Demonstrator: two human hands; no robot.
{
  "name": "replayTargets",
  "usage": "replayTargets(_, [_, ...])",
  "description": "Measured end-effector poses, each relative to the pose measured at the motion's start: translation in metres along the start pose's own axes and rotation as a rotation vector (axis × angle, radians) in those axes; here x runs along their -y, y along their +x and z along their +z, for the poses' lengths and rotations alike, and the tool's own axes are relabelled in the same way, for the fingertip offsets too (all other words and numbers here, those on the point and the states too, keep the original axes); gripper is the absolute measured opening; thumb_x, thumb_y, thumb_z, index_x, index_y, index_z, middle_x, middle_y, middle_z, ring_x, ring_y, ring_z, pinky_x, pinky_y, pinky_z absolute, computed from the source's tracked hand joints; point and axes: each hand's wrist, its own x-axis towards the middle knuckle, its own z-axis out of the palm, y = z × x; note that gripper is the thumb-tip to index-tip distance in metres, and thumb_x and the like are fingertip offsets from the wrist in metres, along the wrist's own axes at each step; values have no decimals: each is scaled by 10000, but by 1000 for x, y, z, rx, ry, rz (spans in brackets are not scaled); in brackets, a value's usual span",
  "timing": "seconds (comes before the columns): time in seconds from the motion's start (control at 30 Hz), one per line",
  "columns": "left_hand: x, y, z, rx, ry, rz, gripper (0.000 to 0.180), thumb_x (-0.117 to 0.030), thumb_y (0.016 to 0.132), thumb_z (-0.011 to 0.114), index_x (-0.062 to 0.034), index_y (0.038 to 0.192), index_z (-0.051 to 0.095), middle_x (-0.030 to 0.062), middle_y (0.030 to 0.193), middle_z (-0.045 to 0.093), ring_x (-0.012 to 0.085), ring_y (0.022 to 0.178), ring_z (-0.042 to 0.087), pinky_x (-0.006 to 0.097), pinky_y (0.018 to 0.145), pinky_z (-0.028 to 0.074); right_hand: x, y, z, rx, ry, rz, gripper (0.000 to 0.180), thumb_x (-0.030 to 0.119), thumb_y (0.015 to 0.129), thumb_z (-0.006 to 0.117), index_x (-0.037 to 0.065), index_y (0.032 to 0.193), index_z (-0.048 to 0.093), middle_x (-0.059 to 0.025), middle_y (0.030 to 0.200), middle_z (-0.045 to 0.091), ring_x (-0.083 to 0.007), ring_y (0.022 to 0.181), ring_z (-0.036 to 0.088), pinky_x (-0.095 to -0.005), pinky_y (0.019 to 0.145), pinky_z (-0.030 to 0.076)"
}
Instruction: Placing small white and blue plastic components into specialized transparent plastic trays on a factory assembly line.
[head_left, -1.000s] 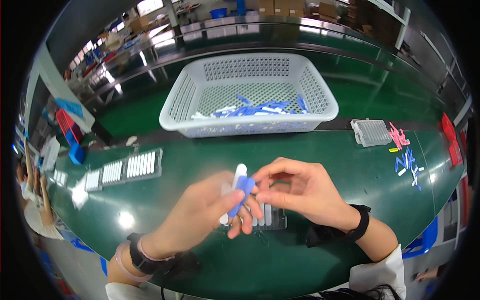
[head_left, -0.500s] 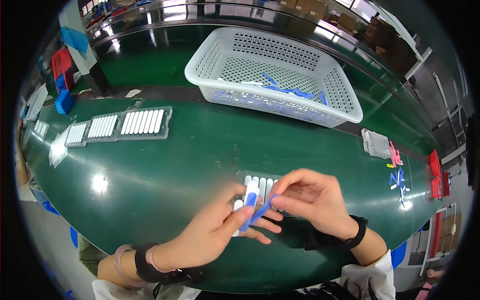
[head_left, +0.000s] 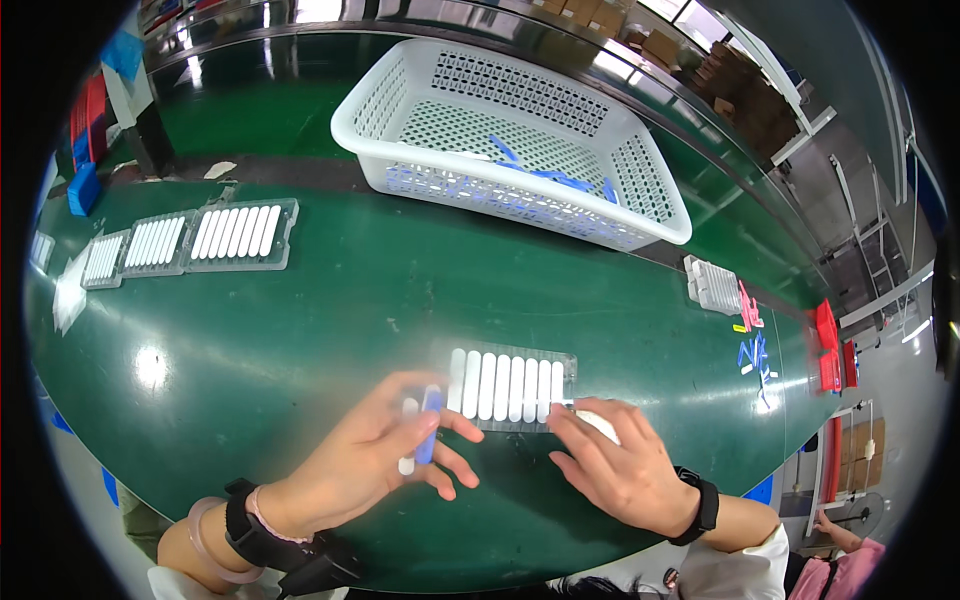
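Observation:
My left hand (head_left: 370, 440) pinches a blue strip-like piece (head_left: 428, 425) and a slim white stick (head_left: 408, 436) side by side between thumb and fingers; its other fingers are spread. My right hand (head_left: 625, 460) bends over the lower right corner of a clear tray (head_left: 510, 426). Under its fingers shows part of a white rounded piece (head_left: 598, 426), the rest hidden by the hand. Several white round-ended sticks (head_left: 501, 388) lie in a row in that tray, just beyond my hands.
A large white perforated basket (head_left: 510, 205) with blue strips stands at the back. Three filled trays (head_left: 240, 265) line the left. To the right are a stack of clear trays (head_left: 714, 288), pink pieces (head_left: 750, 306), blue pieces (head_left: 752, 350) and a red bin (head_left: 827, 345).
My hands have moved apart. The right has let go of the blue strip it was pulling at my left hand and come down to the tray's right end. The whole view has shifted.

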Motion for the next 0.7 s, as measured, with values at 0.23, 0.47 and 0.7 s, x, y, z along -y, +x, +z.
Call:
replayTargets(0.23, [13, 6, -4, 309, 4, -126, 370, -100, 921, 341, -99, 1279, 249, 152, 1149, 427, 221, 901, 551, 286, 720, 467, -46, 29, 5, 169, 261, 197, 818, 182, 662, 696, -40, 1283, 212, -181, 1252, 342, -362, 1141, 329, -417, 936, 311])
replayTargets(0.47, [20, 7, -3, 397, 95, -109, 367, -112, 922, 347, -78, 1277, 260, 123, 1088, 474, 165, 875, 550, 266, 721, 481, -63, 106, 30, -10, 322, 188, 708, 153, 712, 664, -36, 1255, 252, -216, 1162, 405, -345, 1092, 371, -379, 935, 326])
replayTargets(0.7, [26, 9, -8, 542, 145, -164, 304, -192, 924, 357, -49, 1192, 354, 106, 1042, 507, 155, 858, 552, 278, 706, 492, -45, 169, 42, -23, 382, 130, 647, 149, 724, 655, -84, 1202, 287, -228, 1114, 429, -338, 1011, 404, -374, 896, 344])
